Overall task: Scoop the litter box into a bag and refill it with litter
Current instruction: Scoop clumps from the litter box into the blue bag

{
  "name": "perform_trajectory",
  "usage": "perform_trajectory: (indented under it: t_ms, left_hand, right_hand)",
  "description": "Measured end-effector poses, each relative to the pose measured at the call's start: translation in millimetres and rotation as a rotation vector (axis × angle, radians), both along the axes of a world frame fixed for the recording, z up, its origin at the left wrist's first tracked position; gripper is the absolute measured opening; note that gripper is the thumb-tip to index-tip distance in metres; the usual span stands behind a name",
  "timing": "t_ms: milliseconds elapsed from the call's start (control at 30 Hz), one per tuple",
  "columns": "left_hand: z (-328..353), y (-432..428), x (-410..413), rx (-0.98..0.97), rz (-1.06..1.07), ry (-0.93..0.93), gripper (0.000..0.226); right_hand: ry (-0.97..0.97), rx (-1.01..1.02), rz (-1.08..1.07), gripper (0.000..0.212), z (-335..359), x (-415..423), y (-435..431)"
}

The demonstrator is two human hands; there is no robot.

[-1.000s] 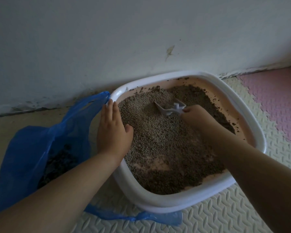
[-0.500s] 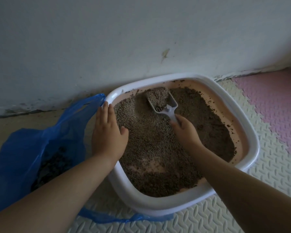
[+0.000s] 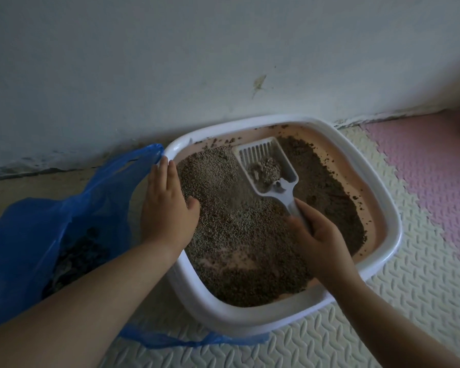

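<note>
Waste sits in the slotted scoop (image 3: pixel 266 166): a pale grey clump (image 3: pixel 264 170) lies near its handle end, just ahead of my right hand (image 3: pixel 316 240), whose fingers are curled round the handle. My left hand (image 3: pixel 167 208) lies flat, fingers straight, on the rim of the litter box (image 3: pixel 377 187), bracing it, with the thumb over the litter (image 3: pixel 236 235).

I judge this to be mid-scoop, with the load aboard and not yet carried. To do it well I would keep the scoop level and give it a small shake over the box so loose grains drop through the slots. Then I would swing it across the left hand to the blue bag (image 3: pixel 37 235), which lies just outside that hand, against the box wall. Its mouth is slack, so the left hand may need to hold it wide first, or the clump could land on the floor mat (image 3: pixel 383 328).

The box sits beneath both hands, white-rimmed with a pinkish pan. Its litter is uneven, with paler grains by the left hand, darker ones beyond the right, and bare pan between my wrists. Something dark lies in the bag, probably scooped litter, though the light is too dim to be sure.
</note>
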State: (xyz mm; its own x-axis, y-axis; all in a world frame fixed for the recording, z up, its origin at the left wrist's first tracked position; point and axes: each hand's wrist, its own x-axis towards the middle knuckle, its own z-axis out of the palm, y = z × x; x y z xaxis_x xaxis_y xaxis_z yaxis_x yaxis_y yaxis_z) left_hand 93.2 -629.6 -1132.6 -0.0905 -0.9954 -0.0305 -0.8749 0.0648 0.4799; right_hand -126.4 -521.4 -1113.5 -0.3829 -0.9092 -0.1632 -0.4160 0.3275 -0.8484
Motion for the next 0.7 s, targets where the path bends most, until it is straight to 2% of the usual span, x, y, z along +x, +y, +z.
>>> perform_trajectory:
  t_ms: [200,700]
  left_hand:
    - [0.9,-0.2,-0.8,-0.005,0.002,0.006,0.072]
    - [-0.8,0.0,0.5,-0.015,0.008,0.037,0.071]
  right_hand:
    - [0.097,-0.001,0.029,0.041,6.3,-10.8,5.9]
    - [0.179,0.068,0.068,0.039,7.7,-17.3,13.0]
